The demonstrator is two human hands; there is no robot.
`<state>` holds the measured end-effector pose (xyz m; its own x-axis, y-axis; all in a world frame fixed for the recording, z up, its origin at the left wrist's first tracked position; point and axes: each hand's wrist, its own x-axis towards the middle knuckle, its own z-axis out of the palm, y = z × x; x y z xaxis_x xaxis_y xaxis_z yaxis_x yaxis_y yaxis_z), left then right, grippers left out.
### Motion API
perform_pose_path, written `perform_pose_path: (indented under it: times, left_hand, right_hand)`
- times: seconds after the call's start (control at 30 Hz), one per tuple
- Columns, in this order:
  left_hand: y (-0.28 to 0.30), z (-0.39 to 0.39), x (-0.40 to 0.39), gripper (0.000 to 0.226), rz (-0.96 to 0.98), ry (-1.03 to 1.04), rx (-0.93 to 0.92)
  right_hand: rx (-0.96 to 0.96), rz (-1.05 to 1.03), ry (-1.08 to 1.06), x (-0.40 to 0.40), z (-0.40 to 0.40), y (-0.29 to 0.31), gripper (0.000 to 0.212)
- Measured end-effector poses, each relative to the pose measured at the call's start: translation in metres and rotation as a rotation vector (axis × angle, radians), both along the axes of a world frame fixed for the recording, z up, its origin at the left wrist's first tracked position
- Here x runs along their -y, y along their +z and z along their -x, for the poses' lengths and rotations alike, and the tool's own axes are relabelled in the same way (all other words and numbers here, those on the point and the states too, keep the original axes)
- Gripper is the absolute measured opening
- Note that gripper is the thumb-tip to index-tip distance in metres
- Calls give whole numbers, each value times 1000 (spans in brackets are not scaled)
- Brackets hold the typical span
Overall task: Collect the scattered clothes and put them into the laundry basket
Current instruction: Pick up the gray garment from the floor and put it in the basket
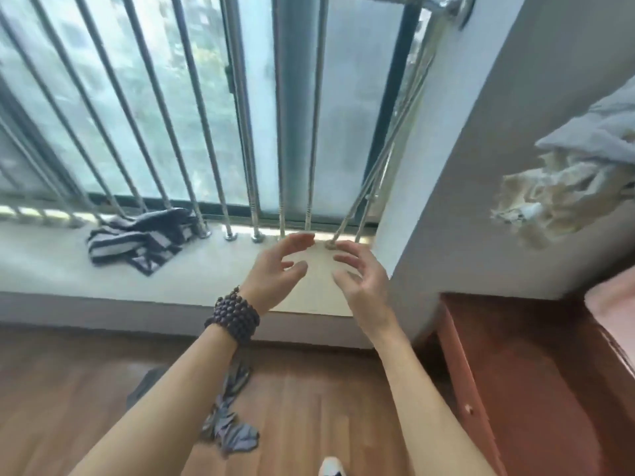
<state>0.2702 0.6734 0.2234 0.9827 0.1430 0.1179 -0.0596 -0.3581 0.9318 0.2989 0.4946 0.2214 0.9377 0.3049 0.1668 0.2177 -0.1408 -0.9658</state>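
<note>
A dark blue and white striped garment [141,237] lies crumpled on the white window ledge [51,262], against the metal bars. A grey-blue garment [228,417] lies on the wooden floor under my left forearm. A cream and grey cloth [563,187] is in mid-air at the right, in front of the wall. My left hand [278,266], with a dark bead bracelet on the wrist, and my right hand [360,276] are raised over the ledge's right end, fingers spread, holding nothing. No laundry basket is in view.
Vertical metal window bars [220,132] rise from the ledge. A grey wall corner [446,201] stands at the right, with a red-brown wooden cabinet [515,372] below it and pink fabric [615,304] at the far right edge. A white shoe tip [331,467] shows at the bottom.
</note>
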Motion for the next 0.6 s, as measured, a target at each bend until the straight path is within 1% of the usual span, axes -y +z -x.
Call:
perform_pose_path:
  times: [0.17, 0.4, 0.5, 0.6]
  left_hand:
    - [-13, 5, -78, 47, -28, 233, -38]
    - [-26, 11, -159, 49, 3, 553, -106]
    - [-48, 15, -188, 50, 14, 650, -162]
    - [-93, 29, -218, 51, 43, 733, -271]
  right_hand:
    - [-3, 9, 216, -90, -36, -13, 41]
    - [-62, 10, 525, -204, -83, -30, 42]
    - [-81, 53, 629, -249, -92, -57, 42]
    - [-144, 147, 747, -292, -87, -106, 41]
